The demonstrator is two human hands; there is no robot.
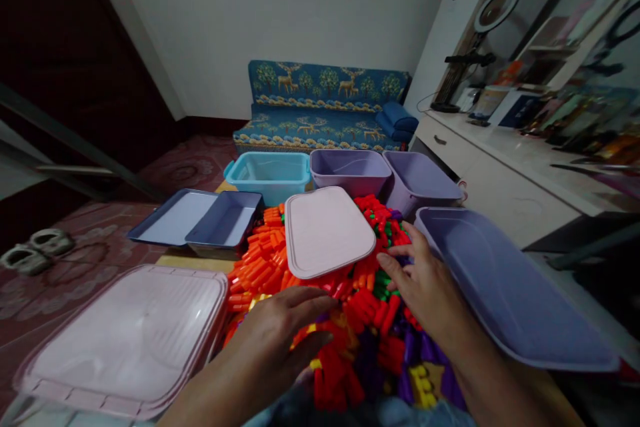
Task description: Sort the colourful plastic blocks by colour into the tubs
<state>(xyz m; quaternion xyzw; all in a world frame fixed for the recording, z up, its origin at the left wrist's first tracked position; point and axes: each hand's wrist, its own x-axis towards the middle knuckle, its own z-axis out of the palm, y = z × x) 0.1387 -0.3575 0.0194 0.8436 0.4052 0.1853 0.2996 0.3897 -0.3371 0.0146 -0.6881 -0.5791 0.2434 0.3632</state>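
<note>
A large heap of small plastic pieces (265,267) in orange, red, green, purple and yellow spreads before me. Over its near left part hovers my left hand (287,320), open, thumb and fingers apart with nothing seen between them. At the heap's right side my right hand (425,273) is also open, its fingers spread close to red and green pieces; I cannot tell whether they touch. A pale pink lid (327,230) lies flat on top of the heap, left of the right hand's fingertips.
Behind the heap stand a light blue bin (270,170) and two purple bins (350,163), (420,177). A long purple tub (505,287) lies at right. Leftward are an open dark blue box (225,220) and a lidded pink container (130,340). Beyond is a patterned sofa (325,100).
</note>
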